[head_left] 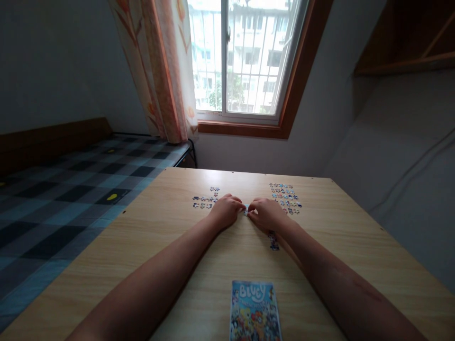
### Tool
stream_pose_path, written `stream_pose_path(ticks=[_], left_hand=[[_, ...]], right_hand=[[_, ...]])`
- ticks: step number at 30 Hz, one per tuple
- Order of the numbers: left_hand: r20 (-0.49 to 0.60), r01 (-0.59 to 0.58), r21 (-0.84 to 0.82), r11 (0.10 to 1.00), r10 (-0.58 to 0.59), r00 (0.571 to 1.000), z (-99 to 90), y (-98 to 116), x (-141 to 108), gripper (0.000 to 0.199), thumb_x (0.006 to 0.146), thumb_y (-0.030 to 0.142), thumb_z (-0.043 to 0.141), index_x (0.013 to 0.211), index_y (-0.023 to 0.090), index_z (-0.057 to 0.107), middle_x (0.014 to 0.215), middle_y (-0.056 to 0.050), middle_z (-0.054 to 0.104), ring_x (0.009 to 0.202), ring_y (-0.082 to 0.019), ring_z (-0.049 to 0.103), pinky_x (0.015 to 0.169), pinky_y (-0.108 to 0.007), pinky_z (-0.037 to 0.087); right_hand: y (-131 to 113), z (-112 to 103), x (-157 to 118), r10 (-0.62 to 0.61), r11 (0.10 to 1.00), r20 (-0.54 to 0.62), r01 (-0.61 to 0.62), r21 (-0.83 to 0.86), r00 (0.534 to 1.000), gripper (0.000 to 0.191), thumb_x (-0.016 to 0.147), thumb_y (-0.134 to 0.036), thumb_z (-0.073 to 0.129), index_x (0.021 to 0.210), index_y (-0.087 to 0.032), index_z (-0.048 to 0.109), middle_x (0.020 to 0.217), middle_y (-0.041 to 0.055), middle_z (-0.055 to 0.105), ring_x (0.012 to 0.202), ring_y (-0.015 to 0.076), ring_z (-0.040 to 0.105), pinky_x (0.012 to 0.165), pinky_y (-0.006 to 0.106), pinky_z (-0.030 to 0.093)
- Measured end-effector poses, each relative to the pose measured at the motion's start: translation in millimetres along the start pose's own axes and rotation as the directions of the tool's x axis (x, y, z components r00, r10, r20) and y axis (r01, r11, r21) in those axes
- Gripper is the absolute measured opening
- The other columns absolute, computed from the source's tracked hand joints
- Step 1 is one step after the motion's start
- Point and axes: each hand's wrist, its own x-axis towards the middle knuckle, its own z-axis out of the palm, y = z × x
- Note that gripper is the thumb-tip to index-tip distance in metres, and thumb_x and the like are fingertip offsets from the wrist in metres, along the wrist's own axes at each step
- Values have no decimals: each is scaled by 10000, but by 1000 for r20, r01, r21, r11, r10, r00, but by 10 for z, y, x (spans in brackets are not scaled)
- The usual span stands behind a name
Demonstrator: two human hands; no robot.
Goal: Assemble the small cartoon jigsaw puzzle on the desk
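Note:
Small jigsaw pieces [246, 212] lie between my two hands at the middle of the table. My left hand [227, 210] has its fingers pinched at the left edge of these pieces. From the right, my right hand [265, 213] pinches at the same pieces, thumb and fingertips close together. Loose pieces [203, 202] stand in short rows just left of my left hand. More pieces [284, 192] are laid out in rows behind and right of my right hand. A small joined cluster [273, 240] rests below my right wrist.
A colourful "Bluey" picture card or box [255, 310] lies near the table's front edge, between my forearms. The wooden table [170, 265] reaches toward a window [249, 57]. A bed with a checked cover [71, 189] is at the left.

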Motion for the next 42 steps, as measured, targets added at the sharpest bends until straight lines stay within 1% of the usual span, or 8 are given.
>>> stream_pose_path(ticks=[7,13,20,26,33,35,39,42], left_hand=[[5,4,6,1000,-4,1000,-1,1,-9,273,909,159,590,983,280,823,1029,-19,781,885,-217,617,819,-324,513],[24,5,7,1000,-5,1000,-26,22,-4,296,888,132,587,976,285,825,1018,-9,782,891,-221,614,825,-327,514],[22,-1,14,1000,0,1000,-19,10,1,283,905,169,582,992,286,824,1012,-18,782,881,-220,615,810,-327,518],[18,-4,11,1000,4,1000,-23,4,-3,276,904,168,590,989,289,823,1017,-18,782,885,-221,620,813,-330,521],[6,3,0,1000,-3,1000,-20,5,4,263,910,167,600,983,281,825,1008,-22,784,880,-214,628,833,-328,521],[8,10,-7,1000,-10,1000,-23,10,7,257,912,170,603,980,280,825,1012,-19,785,882,-214,630,839,-330,523],[-2,10,-3,1000,-10,1000,-20,12,4,279,902,138,597,975,282,825,1021,-20,785,893,-215,638,844,-332,530],[-20,21,-15,1000,-22,1000,3,-7,3,291,910,135,583,1011,277,817,1041,-28,782,914,-211,656,870,-338,539]], right_hand=[[-10,-4,-17,22,1000,-42,-21,6,999,267,913,-364,602,1118,-303,762,1083,23,741,961,196,691,788,262,480],[-21,6,-28,-9,1000,-22,9,-13,1000,265,949,-341,539,1006,-324,797,1076,0,744,923,180,695,781,266,484],[26,37,-12,-29,999,-6,29,-25,1000,296,977,-366,512,1074,-340,790,1071,17,738,914,171,693,755,248,474],[46,51,-16,-51,999,-17,51,-17,999,305,989,-381,497,1062,-349,791,1069,7,736,898,164,692,750,246,474],[148,2,33,26,996,-113,-16,90,993,259,970,-352,551,1050,-314,795,1086,12,735,914,149,682,761,229,473],[168,-19,37,19,995,-133,-6,96,991,246,960,-336,567,1032,-304,800,1075,16,736,915,150,679,762,229,471],[159,-23,30,-14,999,-102,19,50,995,247,956,-318,569,1020,-289,806,1034,29,738,887,153,675,745,231,469],[170,-23,37,3,999,-102,0,36,995,260,961,-315,553,1015,-282,805,1007,37,737,882,156,667,741,234,466]])
